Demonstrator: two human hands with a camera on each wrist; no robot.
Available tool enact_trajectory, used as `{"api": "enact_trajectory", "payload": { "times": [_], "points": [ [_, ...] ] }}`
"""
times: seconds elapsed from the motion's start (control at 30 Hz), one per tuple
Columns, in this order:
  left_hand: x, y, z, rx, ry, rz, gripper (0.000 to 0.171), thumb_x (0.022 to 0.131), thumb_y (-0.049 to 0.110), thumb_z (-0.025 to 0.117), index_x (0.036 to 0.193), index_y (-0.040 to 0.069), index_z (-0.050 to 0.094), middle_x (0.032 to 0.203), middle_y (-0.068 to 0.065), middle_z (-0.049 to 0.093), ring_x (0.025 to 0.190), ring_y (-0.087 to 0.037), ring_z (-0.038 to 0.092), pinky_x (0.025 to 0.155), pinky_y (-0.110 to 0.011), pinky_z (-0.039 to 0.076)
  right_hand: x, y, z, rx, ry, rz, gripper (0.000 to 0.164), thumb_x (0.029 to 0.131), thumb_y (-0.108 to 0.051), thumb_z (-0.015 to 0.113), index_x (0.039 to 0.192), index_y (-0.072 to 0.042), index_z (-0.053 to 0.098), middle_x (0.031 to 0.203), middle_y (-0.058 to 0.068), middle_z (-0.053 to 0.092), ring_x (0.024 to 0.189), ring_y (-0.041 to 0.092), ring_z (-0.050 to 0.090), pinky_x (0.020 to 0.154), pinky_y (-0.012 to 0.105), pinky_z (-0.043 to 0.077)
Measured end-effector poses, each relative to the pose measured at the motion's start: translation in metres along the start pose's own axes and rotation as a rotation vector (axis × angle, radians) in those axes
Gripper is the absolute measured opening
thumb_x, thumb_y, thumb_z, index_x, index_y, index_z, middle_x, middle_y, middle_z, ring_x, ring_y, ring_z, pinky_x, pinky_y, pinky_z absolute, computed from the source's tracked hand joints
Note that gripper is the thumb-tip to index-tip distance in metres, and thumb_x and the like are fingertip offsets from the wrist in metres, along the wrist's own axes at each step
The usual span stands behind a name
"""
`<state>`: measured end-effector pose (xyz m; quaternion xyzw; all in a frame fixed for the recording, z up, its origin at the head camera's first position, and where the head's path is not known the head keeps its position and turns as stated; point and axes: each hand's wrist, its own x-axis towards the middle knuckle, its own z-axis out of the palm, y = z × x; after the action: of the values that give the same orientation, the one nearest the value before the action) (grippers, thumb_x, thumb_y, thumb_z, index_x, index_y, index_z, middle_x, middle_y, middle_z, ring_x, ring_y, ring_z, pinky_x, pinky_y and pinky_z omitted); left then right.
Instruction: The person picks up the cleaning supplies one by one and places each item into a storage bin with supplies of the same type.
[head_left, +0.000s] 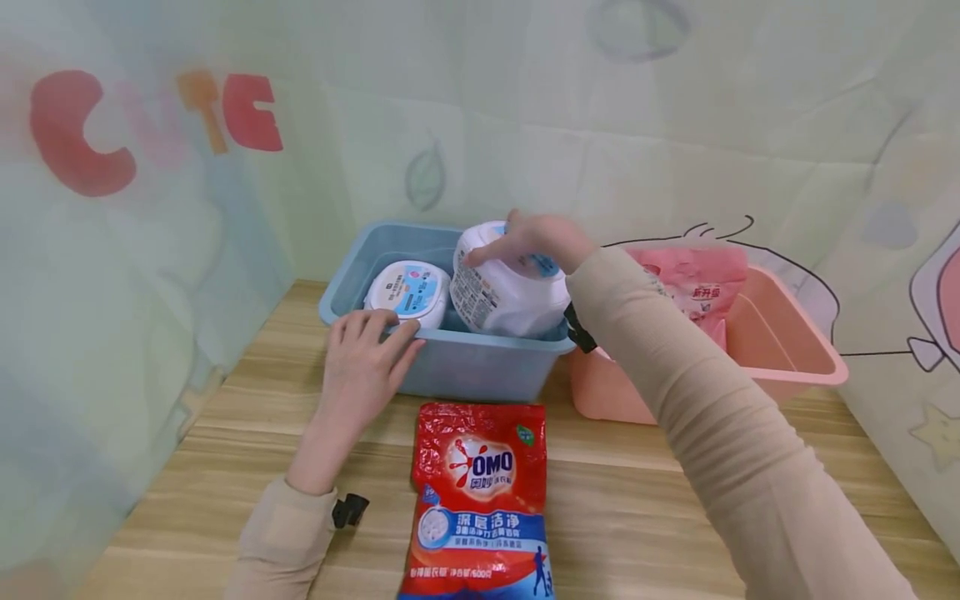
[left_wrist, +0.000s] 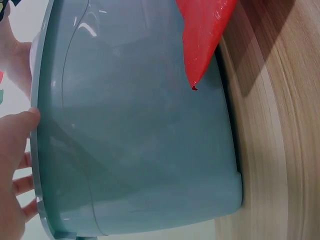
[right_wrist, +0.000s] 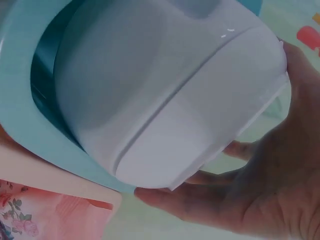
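My right hand (head_left: 536, 237) grips a white plastic tub (right_wrist: 150, 85) by its lid end, fingers and thumb spread around the edge. The tub is tilted, its lower part inside the blue bin (head_left: 472, 367). Beside it in the bin sits a second white tub (head_left: 408, 292) with a blue-and-white label on its lid. My left hand (head_left: 363, 358) holds the bin's front rim, with the thumb outside and the fingers over the edge, as the left wrist view shows. A red OMO detergent bag (head_left: 480, 500) lies on the table before the bin.
Right of the blue bin stands a pink bin (head_left: 787, 333) with a pink bag (head_left: 705, 283) in it, partly hidden by my right sleeve. Both bins are on a wooden table (head_left: 300, 417), close to a printed fabric backdrop (head_left: 495, 100).
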<state>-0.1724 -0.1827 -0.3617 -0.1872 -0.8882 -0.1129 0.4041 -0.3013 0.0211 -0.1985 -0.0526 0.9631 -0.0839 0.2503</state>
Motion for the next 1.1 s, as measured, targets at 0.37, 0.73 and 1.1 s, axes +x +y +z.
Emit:
{"api": "enact_trajectory", "payload": {
  "times": [0.37,0.73,1.1],
  "points": [
    [0.000,-0.002,0.001,0.010,0.007,0.002,0.022,0.087,0.028,0.070,0.104,0.015,0.066,0.100,-0.014,0.061,0.098,-0.035,0.052,0.089,-0.051,0.039,0.003,-0.004,0.013,-0.012,0.068,0.062,0.099,0.076,-0.077,0.051,0.149,-0.016,0.024,0.139,0.009,0.043,0.122,0.026,0.044,0.103,0.038,0.043],
    [-0.002,-0.001,0.003,0.005,0.016,0.020,0.022,0.087,0.028,0.069,0.104,0.015,0.066,0.100,-0.013,0.061,0.096,-0.033,0.052,0.086,-0.049,0.040,0.011,-0.008,0.028,0.066,0.036,0.133,0.096,0.075,-0.073,0.059,0.145,-0.012,0.035,0.140,0.008,0.046,0.119,0.022,0.048,0.098,0.034,0.048],
    [-0.002,-0.001,0.006,-0.009,0.028,0.016,0.022,0.086,0.027,0.071,0.104,0.015,0.066,0.099,-0.014,0.060,0.096,-0.034,0.052,0.086,-0.049,0.039,0.011,-0.016,0.030,0.087,-0.038,0.177,0.097,0.077,-0.068,0.062,0.148,-0.010,0.030,0.150,0.007,0.036,0.130,0.021,0.040,0.108,0.035,0.042]
  ]
}}
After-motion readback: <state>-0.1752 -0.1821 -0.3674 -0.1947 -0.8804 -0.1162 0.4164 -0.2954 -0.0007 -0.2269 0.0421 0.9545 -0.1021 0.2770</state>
